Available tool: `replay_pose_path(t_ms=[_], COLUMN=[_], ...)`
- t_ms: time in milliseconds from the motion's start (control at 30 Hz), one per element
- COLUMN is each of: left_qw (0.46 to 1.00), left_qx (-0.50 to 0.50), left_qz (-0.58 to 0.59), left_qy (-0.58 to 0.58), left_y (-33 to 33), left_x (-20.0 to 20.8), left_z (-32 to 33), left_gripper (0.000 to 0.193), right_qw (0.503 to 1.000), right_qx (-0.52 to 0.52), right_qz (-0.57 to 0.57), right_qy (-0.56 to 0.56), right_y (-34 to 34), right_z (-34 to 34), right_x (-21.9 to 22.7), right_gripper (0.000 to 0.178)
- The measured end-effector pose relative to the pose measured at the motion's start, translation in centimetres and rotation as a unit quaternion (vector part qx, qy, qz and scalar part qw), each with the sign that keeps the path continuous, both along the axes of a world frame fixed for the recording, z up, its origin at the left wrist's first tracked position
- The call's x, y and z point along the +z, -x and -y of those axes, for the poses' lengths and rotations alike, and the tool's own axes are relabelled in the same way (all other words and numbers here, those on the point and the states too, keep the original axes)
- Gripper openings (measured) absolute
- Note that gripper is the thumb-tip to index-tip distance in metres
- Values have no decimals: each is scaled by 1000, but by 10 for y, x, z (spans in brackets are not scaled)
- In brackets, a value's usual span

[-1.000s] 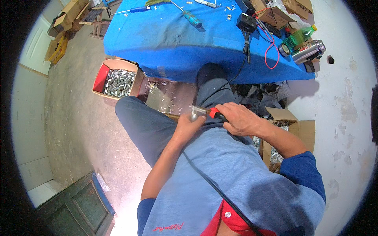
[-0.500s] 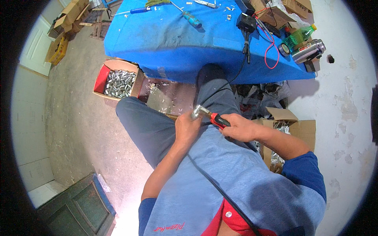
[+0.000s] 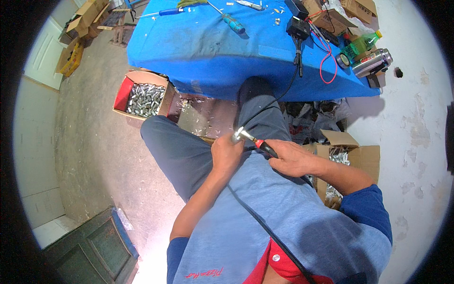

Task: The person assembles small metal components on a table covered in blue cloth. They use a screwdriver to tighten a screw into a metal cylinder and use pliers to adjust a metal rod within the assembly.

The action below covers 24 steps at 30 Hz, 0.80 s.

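My left hand is closed over my lap around a small shiny metal cylinder, whose upper end sticks out past the fingers. From the other side, my right hand grips pliers with red and black handles. The metal head of the pliers meets the cylinder; glare and small size hide exactly how the jaws sit on it. More metal cylinders of a similar look fill an open red and tan box on the left.
A blue-covered table stands ahead, bearing screwdrivers, black adapters, a green bottle and a steel flask. A black cable hangs from it toward my lap. At right, a carton holds metal pieces.
The pliers have turned slightly, with their handles looking closer together, and my right hand has shifted a little. The left hand still holds the cylinder in nearly the same place.
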<state>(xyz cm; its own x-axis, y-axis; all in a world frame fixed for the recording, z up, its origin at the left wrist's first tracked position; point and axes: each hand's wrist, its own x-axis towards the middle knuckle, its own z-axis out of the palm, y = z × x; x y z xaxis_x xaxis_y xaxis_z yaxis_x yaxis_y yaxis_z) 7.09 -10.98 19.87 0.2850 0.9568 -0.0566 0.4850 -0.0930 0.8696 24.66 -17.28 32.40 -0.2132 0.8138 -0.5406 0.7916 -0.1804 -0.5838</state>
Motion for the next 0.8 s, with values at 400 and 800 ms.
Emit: replay_pose_path(t_ms=[400,800], left_qw=[1000,990], left_qx=[-1,11], left_qz=[29,129], left_qy=[-5,55], left_y=[1,-2], left_x=[-2,2], left_z=[1,-2], left_gripper=[19,29], right_qw=[999,879], right_qx=[-19,-225], right_qz=[-31,-362], right_qy=[1,215], right_y=[0,-7], right_z=[-3,-5], right_x=[-7,-23], right_gripper=[41,32])
